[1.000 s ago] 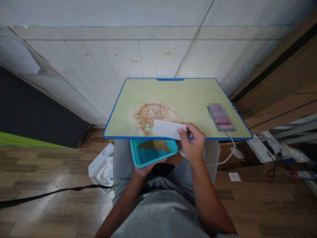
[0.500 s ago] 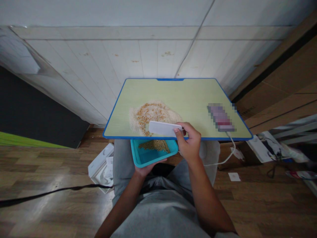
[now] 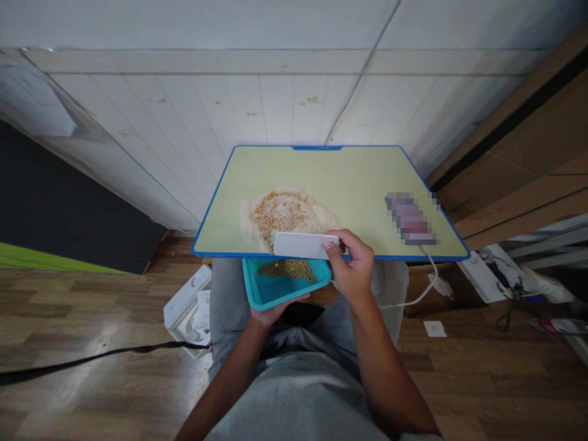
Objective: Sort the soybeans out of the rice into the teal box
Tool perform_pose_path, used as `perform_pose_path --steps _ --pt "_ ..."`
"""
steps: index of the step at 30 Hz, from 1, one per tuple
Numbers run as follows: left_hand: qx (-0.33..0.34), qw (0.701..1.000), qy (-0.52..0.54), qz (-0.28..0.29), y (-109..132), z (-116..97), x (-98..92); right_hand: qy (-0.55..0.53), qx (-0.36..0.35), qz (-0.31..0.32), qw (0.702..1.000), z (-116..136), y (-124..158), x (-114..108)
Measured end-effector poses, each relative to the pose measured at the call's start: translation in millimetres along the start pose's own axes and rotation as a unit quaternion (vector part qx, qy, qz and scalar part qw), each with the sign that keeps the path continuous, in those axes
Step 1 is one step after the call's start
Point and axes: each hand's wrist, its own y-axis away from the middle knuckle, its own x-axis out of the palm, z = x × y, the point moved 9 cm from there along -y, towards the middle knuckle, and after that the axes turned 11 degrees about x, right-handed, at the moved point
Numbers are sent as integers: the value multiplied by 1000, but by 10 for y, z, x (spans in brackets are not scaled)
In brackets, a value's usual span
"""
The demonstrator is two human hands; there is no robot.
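Observation:
My right hand (image 3: 351,260) pinches one end of a flat white rectangular plate (image 3: 303,245), tilted over the table's near edge. Behind it on the table lies a pile of pale grains like rice (image 3: 316,215), mixed with round yellow beans like soybeans (image 3: 274,205). Just below the edge, my left hand (image 3: 271,313) supports a turquoise plastic tub (image 3: 271,294) from beneath; most of its fingers are hidden under the tub. Greenish round beans (image 3: 289,269) cover part of the tub's bottom.
The small yellow-green table (image 3: 358,171) has a blue rim and stands against a white panelled wall. On its right lies a blurred-out phone-like object (image 3: 411,219) with a white cable (image 3: 432,272). An open white box (image 3: 188,306) is on the floor at left; cardboard (image 3: 519,147) stands at right.
My right hand has drawn the white plate slightly down to the table's near edge and tilted it more upright. The left hand and the tub have stayed in place.

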Motion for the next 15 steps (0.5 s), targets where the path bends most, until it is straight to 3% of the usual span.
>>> perform_pose_path --steps 8,15 --pt "8 1000 -7 -14 13 -9 3 4 8 -45 999 -18 10 -76" --pt "4 998 35 46 -18 6 47 6 4 21 1000 95 109 138"
